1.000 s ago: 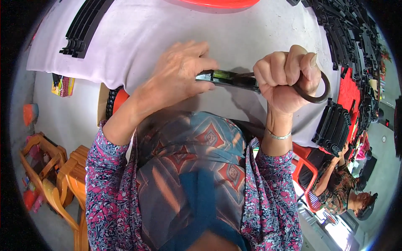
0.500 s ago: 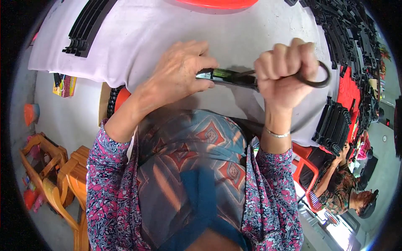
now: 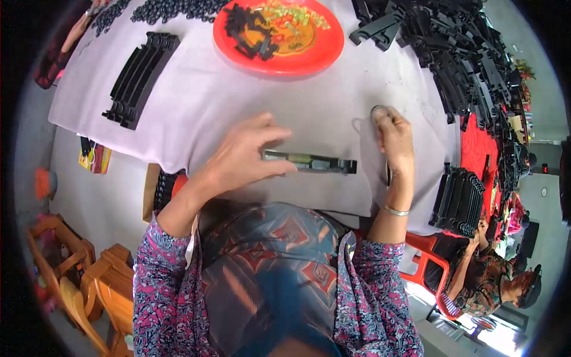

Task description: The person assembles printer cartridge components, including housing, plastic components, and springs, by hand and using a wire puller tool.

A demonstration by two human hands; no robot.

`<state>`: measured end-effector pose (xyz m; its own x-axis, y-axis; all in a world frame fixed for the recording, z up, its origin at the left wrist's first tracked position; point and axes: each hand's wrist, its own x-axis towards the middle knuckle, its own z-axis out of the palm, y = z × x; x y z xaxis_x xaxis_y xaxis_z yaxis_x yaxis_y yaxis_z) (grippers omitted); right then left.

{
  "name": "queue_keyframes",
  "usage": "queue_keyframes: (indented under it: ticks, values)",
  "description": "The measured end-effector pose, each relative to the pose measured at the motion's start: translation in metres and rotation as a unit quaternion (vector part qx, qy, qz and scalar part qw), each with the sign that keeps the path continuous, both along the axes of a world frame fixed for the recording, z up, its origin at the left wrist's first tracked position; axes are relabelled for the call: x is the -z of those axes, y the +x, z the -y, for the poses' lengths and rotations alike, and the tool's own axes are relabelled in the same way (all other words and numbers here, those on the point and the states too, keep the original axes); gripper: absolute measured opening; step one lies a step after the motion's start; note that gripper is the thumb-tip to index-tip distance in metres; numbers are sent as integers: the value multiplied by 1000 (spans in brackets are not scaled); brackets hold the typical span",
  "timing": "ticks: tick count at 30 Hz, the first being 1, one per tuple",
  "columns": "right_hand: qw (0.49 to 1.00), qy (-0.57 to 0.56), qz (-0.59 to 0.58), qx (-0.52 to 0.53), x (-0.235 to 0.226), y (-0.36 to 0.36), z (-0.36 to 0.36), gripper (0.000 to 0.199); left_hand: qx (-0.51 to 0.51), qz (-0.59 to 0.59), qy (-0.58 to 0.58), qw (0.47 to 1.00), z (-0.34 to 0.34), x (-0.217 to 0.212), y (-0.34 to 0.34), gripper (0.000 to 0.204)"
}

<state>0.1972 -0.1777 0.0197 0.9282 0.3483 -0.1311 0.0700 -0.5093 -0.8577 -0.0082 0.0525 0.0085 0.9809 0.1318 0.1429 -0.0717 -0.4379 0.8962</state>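
Note:
A narrow black plastic part (image 3: pixel 327 165) with a greenish section lies on the pale cloth in front of me. My left hand (image 3: pixel 241 152) is at its left end, thumb and fingers spread apart on either side. I cannot tell whether the thumb touches the part. To the right of the part, my right hand (image 3: pixel 397 140) is closed around a dark ring-handled tool (image 3: pixel 379 110). The ring shows above the fingers and a thin dark shaft points down beside the wrist. The fist hides the rest of the tool.
A red plate (image 3: pixel 279 69) holds small black and yellowish-green pieces. Ribbed black parts (image 3: pixel 137 80) lie at the left, with dark round pieces (image 3: pixel 172 8) behind. A heap of black parts (image 3: pixel 464 59) and a black stack (image 3: pixel 458 199) are at right. Another person (image 3: pixel 499 285) sits beyond.
My right hand has moved off the black part, turning the tool from pointing left to pointing down. The left hand's fingers have opened wider. The view has shifted, showing more of the plate.

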Motion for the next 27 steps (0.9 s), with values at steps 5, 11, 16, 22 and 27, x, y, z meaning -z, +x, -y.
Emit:
queue_keyframes:
  ticks: [5, 11, 16, 22, 27]
  values:
    - [977, -124, 166, -58, 18, 2, -4, 23, -177, 124, -84, 973, -12, 7, 1, 21]
    - [950, -215, 217, -59, 5, -4, -14, 22, -289, 42, -294, 910, -23, 6, 1, 31]
    - [936, -227, 252, -97, 8, 8, -9, 22, -304, 26, -293, 906, -28, 18, 5, 51]
    - [908, -216, 326, -149, -12, 15, -33, 18, -310, 63, -272, 909, -30, 26, 9, 55]
    - [900, 10, 317, -298, -30, 11, -109, 12, -305, 35, -276, 911, -30, 22, 6, 55]
